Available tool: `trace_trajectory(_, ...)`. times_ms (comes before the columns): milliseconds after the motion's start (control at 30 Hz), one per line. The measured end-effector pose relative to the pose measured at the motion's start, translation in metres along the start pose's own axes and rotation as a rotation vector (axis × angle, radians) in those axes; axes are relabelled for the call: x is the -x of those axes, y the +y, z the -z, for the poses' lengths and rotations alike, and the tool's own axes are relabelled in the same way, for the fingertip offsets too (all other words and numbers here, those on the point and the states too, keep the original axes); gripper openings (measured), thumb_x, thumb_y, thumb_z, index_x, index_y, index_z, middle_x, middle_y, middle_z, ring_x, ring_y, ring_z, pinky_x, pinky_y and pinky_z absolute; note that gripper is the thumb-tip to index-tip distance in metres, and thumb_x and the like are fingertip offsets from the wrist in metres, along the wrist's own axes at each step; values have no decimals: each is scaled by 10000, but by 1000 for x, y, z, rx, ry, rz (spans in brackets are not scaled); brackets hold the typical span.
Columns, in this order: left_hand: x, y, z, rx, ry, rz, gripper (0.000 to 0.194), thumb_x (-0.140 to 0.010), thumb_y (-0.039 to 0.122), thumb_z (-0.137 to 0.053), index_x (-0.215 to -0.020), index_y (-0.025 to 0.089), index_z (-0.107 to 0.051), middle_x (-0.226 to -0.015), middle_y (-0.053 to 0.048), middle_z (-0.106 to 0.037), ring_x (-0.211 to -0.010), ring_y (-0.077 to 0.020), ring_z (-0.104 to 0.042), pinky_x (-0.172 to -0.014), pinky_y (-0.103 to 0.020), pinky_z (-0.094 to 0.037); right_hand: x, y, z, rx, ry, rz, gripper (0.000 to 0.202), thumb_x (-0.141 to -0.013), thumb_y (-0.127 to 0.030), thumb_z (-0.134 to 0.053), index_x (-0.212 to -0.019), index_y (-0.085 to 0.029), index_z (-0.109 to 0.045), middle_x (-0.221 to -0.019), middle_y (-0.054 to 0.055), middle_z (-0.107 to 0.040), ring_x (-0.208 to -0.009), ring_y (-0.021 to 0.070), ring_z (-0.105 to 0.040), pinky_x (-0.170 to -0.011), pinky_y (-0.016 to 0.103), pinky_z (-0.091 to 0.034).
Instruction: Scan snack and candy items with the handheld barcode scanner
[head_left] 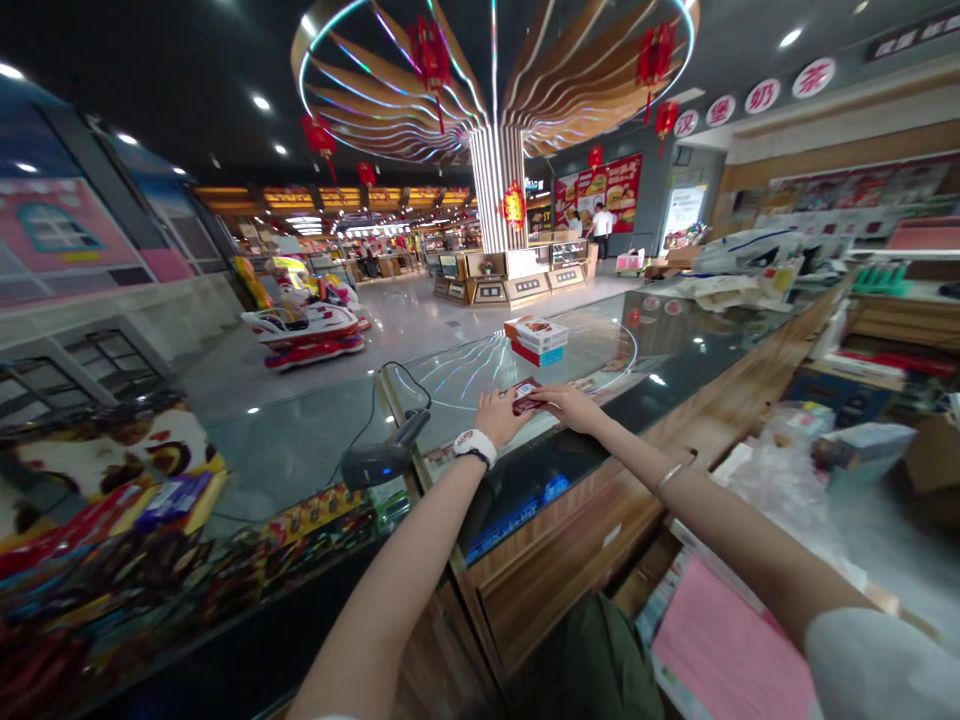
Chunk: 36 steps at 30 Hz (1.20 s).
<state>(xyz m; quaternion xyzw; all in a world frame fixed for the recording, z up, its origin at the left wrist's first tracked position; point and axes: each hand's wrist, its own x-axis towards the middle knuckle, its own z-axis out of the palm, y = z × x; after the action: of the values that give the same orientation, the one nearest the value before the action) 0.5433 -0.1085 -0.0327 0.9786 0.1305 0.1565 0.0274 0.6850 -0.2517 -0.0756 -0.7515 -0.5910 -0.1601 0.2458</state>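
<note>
Both of my hands meet at a small dark red packet on the glass counter. My left hand grips its left side, with a white band on the wrist. From the right, my right hand pinches the packet's other edge; a thin bracelet circles that forearm. Just beyond them sits a stack of small boxes, white and orange on top, red and blue below. A black handheld scanner lies on the counter to the left of my left hand.
Packaged snacks fill the lower left. Papers and bags cover the counter's far right end. A pink sheet and plastic bags are at the lower right. Beyond the counter stands a red and white kiddie ride.
</note>
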Motion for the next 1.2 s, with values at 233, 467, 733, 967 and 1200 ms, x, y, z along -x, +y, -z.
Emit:
trace_trajectory(233,18,2,11,-36,11,-22,519,-924,506,-593,-1314,163,-569,-1445,-158,-530,-1296,-321,-531,-1099,-466,-401,3,-10,7,33,21,-59,396,-856,-96,-552,-1212,-175,-705,-1316,125,-673,-1209,265,-640,-1079,442,-474)
trace_trajectory(467,38,18,20,-101,89,-98,232,-942,252,-526,-1076,184,-704,-1172,-117,-699,-1141,-283,-610,-1085,-440,-391,16,-28,20,70,53,-15,442,-819,-91,-525,-1220,-175,-691,-1236,113,-696,-1138,250,-639,-1038,426,-476)
trace_trajectory(733,34,28,10,-132,48,-79,343,-948,283,-463,-1169,142,-685,-1155,-147,-720,-1153,-307,-618,-1180,-481,-265,14,-31,19,116,-113,-115,453,-906,-189,-491,-1338,-181,-629,-1373,121,-631,-1279,259,-572,-1153,471,-361)
trace_trajectory(967,11,12,-6,-45,-8,44,542,-984,436,-406,-1435,149,-494,-1491,-154,-520,-1345,-356,-498,-1210,-569,-203,-11,-18,12,115,-378,-197,554,-1021,-432,-391,-1542,-245,-374,-1627,85,-312,-1515,279,-269,-1213,600,-182)
trace_trajectory(1200,-19,-5,-14,-24,-123,118,558,-999,362,-334,-1526,180,-373,-1597,-115,-377,-1458,-351,-362,-1230,-588,-139,-50,-9,-3,78,-476,-336,638,-1023,-516,-357,-1594,-270,-214,-1670,57,-171,-1542,297,-164,-1216,618,-148)
